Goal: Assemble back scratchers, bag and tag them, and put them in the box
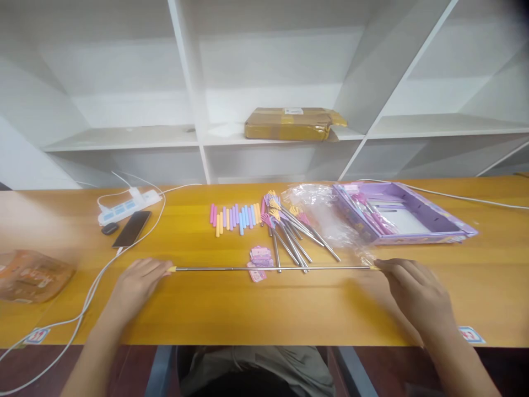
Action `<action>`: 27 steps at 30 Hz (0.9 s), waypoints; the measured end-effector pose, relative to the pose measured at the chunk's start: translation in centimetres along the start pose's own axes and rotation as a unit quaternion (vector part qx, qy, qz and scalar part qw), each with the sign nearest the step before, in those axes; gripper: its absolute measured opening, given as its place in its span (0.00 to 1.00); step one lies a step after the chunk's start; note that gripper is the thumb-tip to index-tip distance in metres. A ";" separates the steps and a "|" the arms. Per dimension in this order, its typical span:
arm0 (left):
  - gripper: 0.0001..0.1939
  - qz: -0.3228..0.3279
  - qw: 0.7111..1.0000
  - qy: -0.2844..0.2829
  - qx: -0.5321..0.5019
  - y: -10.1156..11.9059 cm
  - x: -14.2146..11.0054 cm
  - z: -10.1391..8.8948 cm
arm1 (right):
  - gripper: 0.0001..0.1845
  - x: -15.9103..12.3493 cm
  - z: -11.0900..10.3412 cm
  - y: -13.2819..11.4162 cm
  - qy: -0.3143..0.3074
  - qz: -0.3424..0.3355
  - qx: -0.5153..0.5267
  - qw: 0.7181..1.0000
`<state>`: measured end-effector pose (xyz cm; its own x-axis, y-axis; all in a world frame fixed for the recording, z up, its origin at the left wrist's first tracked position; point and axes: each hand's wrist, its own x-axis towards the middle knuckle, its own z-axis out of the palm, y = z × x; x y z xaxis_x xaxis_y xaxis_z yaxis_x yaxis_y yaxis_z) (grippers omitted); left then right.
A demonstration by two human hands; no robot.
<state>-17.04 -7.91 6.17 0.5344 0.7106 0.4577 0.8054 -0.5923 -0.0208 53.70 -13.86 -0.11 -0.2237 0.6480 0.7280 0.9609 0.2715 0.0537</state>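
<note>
A long thin metal telescopic rod is stretched out level over the wooden table. My left hand pinches its yellow left end. My right hand pinches its right end. Behind the rod lies a heap of collapsed metal rods with small coloured hand-shaped tips. A row of pastel sleeves lies left of the heap. Small pink cards sit just behind the rod's middle.
A purple box with clear plastic wrap stands at the right. A power strip, a black phone and white cables lie at the left. A brown packet rests at the far left; a cardboard parcel on the shelf.
</note>
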 end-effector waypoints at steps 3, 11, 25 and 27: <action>0.15 -0.011 1.000 0.015 0.023 1.1 0.0 0.6 | 0.07 -1.0 0.6 -0.1 0.008 0.027 -0.002 1.000; 0.18 -0.034 0.999 0.033 0.000 0.9 -0.2 1.2 | 0.13 -2.4 0.5 -1.1 -0.005 0.088 -0.014 0.996; 0.17 -0.043 0.994 -0.038 -0.098 -0.9 -1.6 0.9 | 0.10 -2.8 -1.8 -1.2 -0.024 0.108 0.075 0.991; 0.18 -0.052 0.993 -0.040 -0.097 -0.8 -1.5 1.1 | 0.11 -2.6 -1.9 -1.1 -0.022 0.116 0.074 0.990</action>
<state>-18.24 -8.09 4.52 0.4758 0.7946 0.3771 0.7966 -0.5710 0.1983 53.52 -17.16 -0.78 -0.0096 0.7342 0.6789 0.9534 0.2115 -0.2152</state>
